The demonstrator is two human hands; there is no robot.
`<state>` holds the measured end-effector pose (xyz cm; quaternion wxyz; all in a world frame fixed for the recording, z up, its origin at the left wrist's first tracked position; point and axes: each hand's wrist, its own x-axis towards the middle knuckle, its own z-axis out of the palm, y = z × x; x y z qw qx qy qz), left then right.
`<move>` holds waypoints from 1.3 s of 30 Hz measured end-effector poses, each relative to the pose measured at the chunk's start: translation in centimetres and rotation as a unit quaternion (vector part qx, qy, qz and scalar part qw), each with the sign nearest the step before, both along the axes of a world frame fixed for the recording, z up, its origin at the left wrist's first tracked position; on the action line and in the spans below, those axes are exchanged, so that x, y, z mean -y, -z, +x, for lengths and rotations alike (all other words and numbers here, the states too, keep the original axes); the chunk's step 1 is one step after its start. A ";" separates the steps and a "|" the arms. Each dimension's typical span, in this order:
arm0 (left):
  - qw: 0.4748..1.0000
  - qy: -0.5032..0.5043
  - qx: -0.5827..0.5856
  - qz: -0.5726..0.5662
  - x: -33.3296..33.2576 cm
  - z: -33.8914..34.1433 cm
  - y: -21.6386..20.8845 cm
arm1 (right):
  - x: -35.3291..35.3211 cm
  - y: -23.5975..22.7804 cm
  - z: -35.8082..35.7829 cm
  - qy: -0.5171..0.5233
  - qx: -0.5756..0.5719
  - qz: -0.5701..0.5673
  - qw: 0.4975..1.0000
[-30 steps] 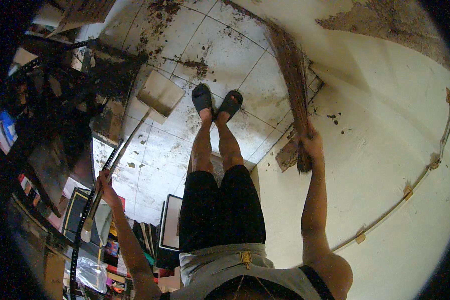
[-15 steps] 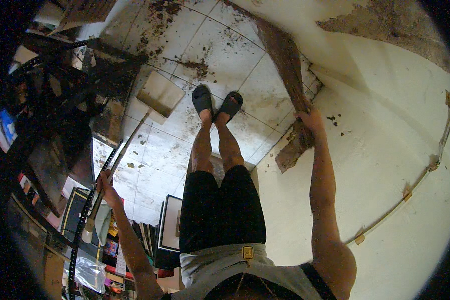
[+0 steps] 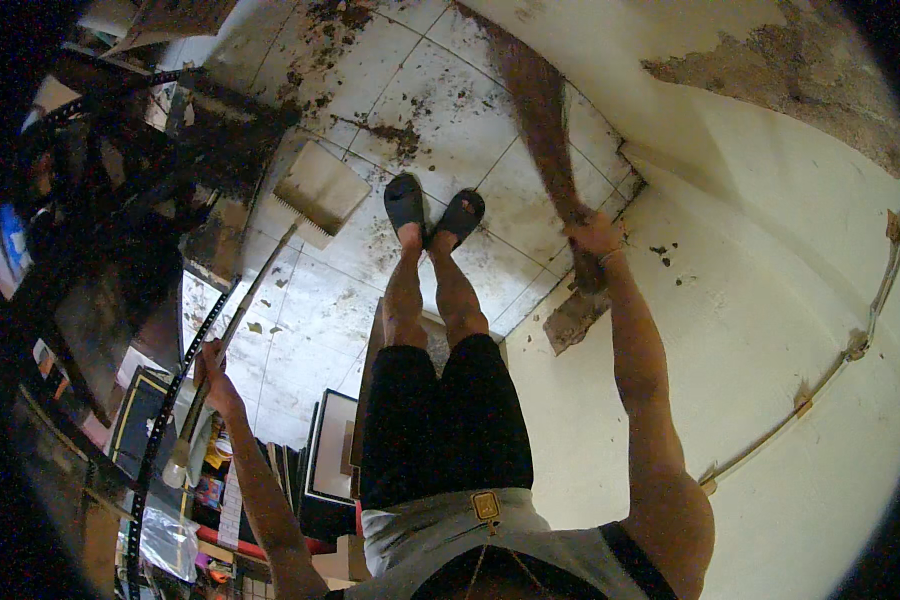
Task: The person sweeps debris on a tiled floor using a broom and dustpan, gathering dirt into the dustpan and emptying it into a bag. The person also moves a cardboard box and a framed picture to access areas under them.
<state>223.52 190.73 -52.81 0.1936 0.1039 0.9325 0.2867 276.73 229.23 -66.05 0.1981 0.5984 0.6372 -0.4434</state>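
Note:
My left hand (image 3: 215, 380) is closed round the long handle of a dustpan (image 3: 322, 186). The pale pan rests on the tiled floor, left of my feet, with a toothed edge near its handle. My right hand (image 3: 596, 234) grips a brown broom (image 3: 532, 95) by its narrow part. From there it fans out toward the far wall, blurred by motion. Just below my right hand shows a flat brown piece (image 3: 576, 318); I cannot tell whether it belongs to the broom. Dark crumbly debris (image 3: 335, 50) lies scattered over the far floor tiles.
A dark metal rack (image 3: 100, 220) with clutter stands along the left. My feet in dark slippers (image 3: 404, 202) are mid-floor. On the right rises a stained pale wall (image 3: 730, 350) carrying a conduit (image 3: 800, 408). A framed panel (image 3: 332, 445) leans by my left leg.
My right hand and the broom have swung a little to the left, the broom's far end sweeping away from the wall. The left hand and dustpan have hardly moved.

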 end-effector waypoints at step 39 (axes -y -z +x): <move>0.998 -0.045 -0.021 0.034 -1.8 0.9 -0.3 | -7.0 3.5 -1.7 0.008 0.017 -0.093 0.995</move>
